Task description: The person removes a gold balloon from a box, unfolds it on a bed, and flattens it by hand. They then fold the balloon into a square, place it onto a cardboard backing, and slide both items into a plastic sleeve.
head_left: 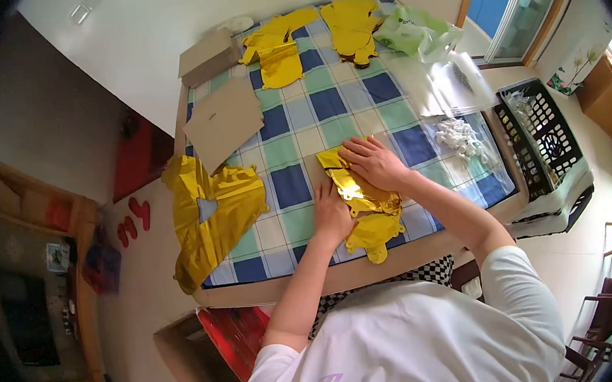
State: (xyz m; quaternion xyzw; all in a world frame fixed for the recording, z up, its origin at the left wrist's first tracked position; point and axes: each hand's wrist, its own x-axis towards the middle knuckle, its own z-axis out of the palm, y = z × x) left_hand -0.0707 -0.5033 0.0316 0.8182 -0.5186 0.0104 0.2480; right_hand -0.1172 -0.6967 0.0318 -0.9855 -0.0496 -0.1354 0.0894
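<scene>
The left hand (pixel 333 214) and right hand (pixel 377 165) hide parts of the gold foil balloon (pixel 354 192); the white pieces (pixel 457 134) are too small to identify; the white shirt (pixel 408 336) runs off the view's bottom edge

Under my fingers, right of centre in the frame, lies a gold foil balloon (pixel 377 199), uninflated and shiny. Its upper part is folded over into a creased, flattened strip; its lower part spreads toward the bottom of the frame, with small rounded tabs along its edge.
</scene>
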